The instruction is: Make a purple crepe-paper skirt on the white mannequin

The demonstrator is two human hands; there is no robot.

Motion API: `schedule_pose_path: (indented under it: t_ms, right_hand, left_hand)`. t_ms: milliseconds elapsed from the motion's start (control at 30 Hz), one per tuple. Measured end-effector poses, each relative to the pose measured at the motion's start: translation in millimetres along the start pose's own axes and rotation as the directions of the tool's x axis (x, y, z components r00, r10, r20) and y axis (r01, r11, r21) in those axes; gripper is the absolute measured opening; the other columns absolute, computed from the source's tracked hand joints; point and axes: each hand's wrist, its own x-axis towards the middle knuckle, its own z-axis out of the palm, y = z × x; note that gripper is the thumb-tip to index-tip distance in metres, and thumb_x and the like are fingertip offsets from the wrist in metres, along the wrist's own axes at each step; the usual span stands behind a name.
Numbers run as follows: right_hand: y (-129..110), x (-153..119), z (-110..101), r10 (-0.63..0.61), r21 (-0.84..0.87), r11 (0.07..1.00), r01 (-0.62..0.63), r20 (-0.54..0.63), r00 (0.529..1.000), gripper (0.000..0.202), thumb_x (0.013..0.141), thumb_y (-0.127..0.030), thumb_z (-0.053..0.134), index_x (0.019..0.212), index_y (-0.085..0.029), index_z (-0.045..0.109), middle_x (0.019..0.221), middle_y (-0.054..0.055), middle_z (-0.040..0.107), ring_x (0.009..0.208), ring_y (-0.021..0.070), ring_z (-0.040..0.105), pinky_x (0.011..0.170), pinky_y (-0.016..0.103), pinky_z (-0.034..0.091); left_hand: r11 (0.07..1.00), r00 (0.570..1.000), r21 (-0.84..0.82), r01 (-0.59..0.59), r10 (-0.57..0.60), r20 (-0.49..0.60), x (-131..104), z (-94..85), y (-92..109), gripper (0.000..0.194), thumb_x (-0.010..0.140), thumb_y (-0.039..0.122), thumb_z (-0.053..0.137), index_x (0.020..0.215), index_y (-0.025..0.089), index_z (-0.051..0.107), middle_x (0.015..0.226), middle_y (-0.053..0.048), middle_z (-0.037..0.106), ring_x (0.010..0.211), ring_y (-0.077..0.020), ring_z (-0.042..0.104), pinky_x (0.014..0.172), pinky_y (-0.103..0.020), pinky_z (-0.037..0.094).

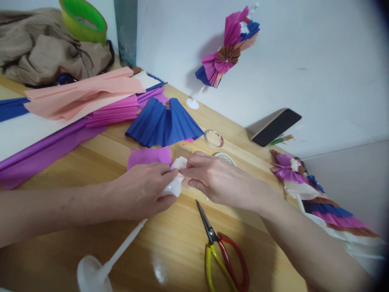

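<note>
My left hand (146,188) is closed on a white plastic piece (174,188) at the top of a white stick (126,243), whose round base (91,273) lies toward the lower left. A small white paper piece (180,163) stands at its upper end, pinched by the fingers of my right hand (209,174). Purple crepe paper (148,157) sits just behind my left fingers. Beyond it lies a pleated blue paper (164,123). Scissors (212,239) with red and yellow handles rest in front of my right hand.
Peach (85,93), pink and purple papers lie at the left, near brown cloth (51,48) and green tape (85,22). A phone (276,126) leans on the wall. Finished paper figures (227,56) stand behind and at the right (337,215). Clear tape (214,138) lies mid-table.
</note>
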Motion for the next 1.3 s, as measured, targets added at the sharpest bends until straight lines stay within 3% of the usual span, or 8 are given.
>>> schedule_pose_path:
  t_ms: [200, 367, 467, 600, 733, 1033, 1167, 1300]
  right_hand:
    - [-2, 1, 2, -0.038, -0.069, 0.997, 0.036, -0.027, 0.999, 0.022, 0.096, -0.014, 0.048, 0.090, -0.016, 0.069, 0.086, 0.008, 0.063, 0.081, 0.0200, 0.057, 0.074, 0.033, 0.046]
    - [-3, -3, 8, -0.017, -0.131, 0.991, 0.004, -0.097, 0.995, 0.019, 0.094, -0.014, 0.050, 0.085, -0.016, 0.067, 0.081, 0.007, 0.060, 0.077, 0.0199, 0.055, 0.066, 0.032, 0.044]
    - [-2, -8, 12, 0.004, -0.156, 0.987, -0.035, -0.192, 0.981, 0.023, 0.095, -0.013, 0.048, 0.083, -0.015, 0.067, 0.083, 0.009, 0.061, 0.079, 0.0210, 0.056, 0.067, 0.033, 0.045]
    - [1, -11, 14, -0.007, -0.118, 0.992, -0.037, -0.351, 0.936, 0.023, 0.094, -0.010, 0.046, 0.095, -0.011, 0.069, 0.087, 0.012, 0.062, 0.083, 0.0221, 0.057, 0.070, 0.034, 0.048]
    - [4, -6, 17, -0.085, -0.069, 0.995, 0.067, -0.293, 0.952, 0.026, 0.093, -0.008, 0.045, 0.094, -0.014, 0.070, 0.086, 0.010, 0.062, 0.082, 0.0201, 0.056, 0.068, 0.031, 0.047]
    - [1, -10, 16, -0.113, -0.191, 0.979, 0.073, -0.209, 0.971, 0.030, 0.091, -0.003, 0.041, 0.093, -0.013, 0.070, 0.086, 0.012, 0.065, 0.080, 0.0219, 0.056, 0.067, 0.035, 0.048]
    - [4, -19, 8, -0.122, -0.032, 0.993, 0.118, -0.286, 0.950, 0.023, 0.094, -0.012, 0.046, 0.099, -0.016, 0.069, 0.095, 0.011, 0.069, 0.090, 0.0218, 0.062, 0.078, 0.036, 0.051]
    - [15, -21, 10, -0.126, 0.105, 0.981, 0.160, -0.274, 0.953, 0.025, 0.093, -0.029, 0.058, 0.112, -0.015, 0.065, 0.104, 0.013, 0.070, 0.096, 0.0235, 0.063, 0.087, 0.041, 0.051]
  left_hand:
    - [0.989, 0.994, 0.098, -0.110, 0.110, 0.014, 1, -0.8, 1, 0.021, 0.088, 0.022, 0.046, 0.102, 0.012, 0.058, 0.093, -0.012, 0.066, 0.079, -0.0228, 0.062, 0.064, -0.032, 0.048]
    - [0.991, 0.995, 0.090, -0.097, 0.095, 0.025, 1, -1.1, 1, 0.021, 0.087, 0.022, 0.049, 0.104, 0.011, 0.057, 0.095, -0.012, 0.067, 0.079, -0.0228, 0.062, 0.065, -0.033, 0.048]
    - [0.994, 0.996, 0.077, -0.079, 0.075, 0.043, 1, -0.6, 1, 0.022, 0.087, 0.022, 0.049, 0.105, 0.011, 0.056, 0.096, -0.012, 0.067, 0.080, -0.0238, 0.063, 0.066, -0.034, 0.048]
    - [0.994, 0.996, 0.075, -0.075, 0.072, 0.043, 1, 0.1, 0, 0.022, 0.088, 0.022, 0.048, 0.105, 0.011, 0.056, 0.093, -0.011, 0.065, 0.077, -0.0240, 0.062, 0.063, -0.034, 0.047]
    - [0.993, 0.996, 0.080, -0.084, 0.082, 0.029, 1, -1.1, 0, 0.019, 0.086, 0.020, 0.049, 0.101, 0.012, 0.057, 0.091, -0.010, 0.065, 0.078, -0.0215, 0.061, 0.065, -0.031, 0.047]
    - [0.997, 0.998, 0.045, -0.070, 0.070, 0.009, 2, -0.8, -1, 0.024, 0.085, 0.020, 0.048, 0.105, 0.012, 0.058, 0.091, -0.010, 0.064, 0.077, -0.0237, 0.062, 0.065, -0.034, 0.048]
    - [0.997, 0.998, 0.046, -0.064, 0.064, 0.003, 2, -0.7, -1, 0.018, 0.085, 0.022, 0.049, 0.099, 0.014, 0.056, 0.090, -0.009, 0.065, 0.073, -0.0213, 0.061, 0.062, -0.032, 0.046]
    - [0.996, 0.998, 0.079, -0.052, 0.050, 0.029, 2, -1.5, -1, 0.018, 0.085, 0.023, 0.049, 0.100, 0.014, 0.056, 0.095, -0.010, 0.067, 0.076, -0.0220, 0.062, 0.064, -0.032, 0.047]
